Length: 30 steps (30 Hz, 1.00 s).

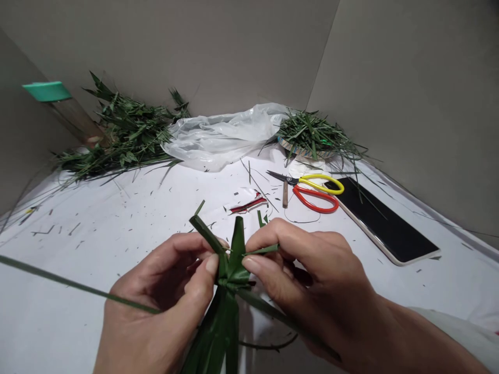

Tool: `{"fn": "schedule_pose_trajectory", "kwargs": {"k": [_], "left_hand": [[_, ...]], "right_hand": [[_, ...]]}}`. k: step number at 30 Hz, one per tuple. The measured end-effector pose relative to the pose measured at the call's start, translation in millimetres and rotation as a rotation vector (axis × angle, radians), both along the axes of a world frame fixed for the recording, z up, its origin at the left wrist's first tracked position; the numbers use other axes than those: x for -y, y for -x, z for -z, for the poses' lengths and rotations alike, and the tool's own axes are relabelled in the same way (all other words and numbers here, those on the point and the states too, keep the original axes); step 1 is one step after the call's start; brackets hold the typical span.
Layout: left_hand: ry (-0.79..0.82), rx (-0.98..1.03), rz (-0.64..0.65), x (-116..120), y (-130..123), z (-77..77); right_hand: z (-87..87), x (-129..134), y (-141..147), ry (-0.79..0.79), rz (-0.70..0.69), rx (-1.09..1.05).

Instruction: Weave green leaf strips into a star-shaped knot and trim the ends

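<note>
A bundle of folded green leaves (231, 284) is between my two hands at the lower middle, its long blades hanging down and short folded ends standing up. My left hand (163, 296) pinches the upper left part of the bundle between thumb and index finger. A long thin leaf strip (78, 282) runs from that hand to the left edge. My right hand (312, 275) pinches a narrow leaf strip (265, 250) at the bundle's right side. Another strip passes beneath my right hand toward the lower right.
Scissors (317, 193) with yellow and red handles lie beside a black phone (385, 221). Behind are a plastic bag (226, 136), a leaf pile (132, 130), a plate of cut leaves (312, 132) and a green-capped bottle (74, 117). Leaf scraps dot the white cloth (97, 228).
</note>
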State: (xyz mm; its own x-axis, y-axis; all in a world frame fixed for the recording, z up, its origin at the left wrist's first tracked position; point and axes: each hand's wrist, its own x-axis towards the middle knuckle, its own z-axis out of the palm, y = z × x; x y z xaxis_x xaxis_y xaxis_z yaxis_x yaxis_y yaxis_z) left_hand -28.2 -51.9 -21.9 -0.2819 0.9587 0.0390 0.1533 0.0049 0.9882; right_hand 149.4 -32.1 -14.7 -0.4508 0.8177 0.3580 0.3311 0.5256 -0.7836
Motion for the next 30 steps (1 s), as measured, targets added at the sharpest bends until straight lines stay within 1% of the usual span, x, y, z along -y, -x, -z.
{"fn": "schedule_pose_trajectory", "kwargs": {"k": [4,7,12,16,19,21,25,30], "left_hand": [[-0.011,0.004,0.027,4.7,4.4,5.2],[-0.035,-0.024,0.017,6.0,6.2,7.1],[-0.111,-0.105,-0.007,3.5,5.2,4.3],[-0.125,-0.149,-0.01,3.7,3.8,1.7],[-0.106,-0.146,0.001,4.6,3.8,2.3],[-0.098,-0.119,0.01,5.9,4.9,3.6],[-0.114,-0.075,0.022,8.6,7.8,7.3],[-0.131,-0.108,0.036,8.2,7.9,11.1]], "right_hand": [[1.8,-0.7,1.7,0.015,-0.005,-0.004],[1.9,-0.8,1.2,0.033,0.013,-0.013],[0.8,-0.9,-0.6,0.073,-0.009,-0.014],[-2.3,-1.8,-1.8,0.096,-0.051,-0.018],[-6.2,-2.1,-2.4,0.155,-0.087,0.024],[-7.4,-2.6,-2.4,0.149,-0.112,0.022],[-5.3,-4.6,-2.6,0.093,-0.148,-0.051],[-1.2,-6.5,-2.0,0.092,-0.144,-0.103]]}}
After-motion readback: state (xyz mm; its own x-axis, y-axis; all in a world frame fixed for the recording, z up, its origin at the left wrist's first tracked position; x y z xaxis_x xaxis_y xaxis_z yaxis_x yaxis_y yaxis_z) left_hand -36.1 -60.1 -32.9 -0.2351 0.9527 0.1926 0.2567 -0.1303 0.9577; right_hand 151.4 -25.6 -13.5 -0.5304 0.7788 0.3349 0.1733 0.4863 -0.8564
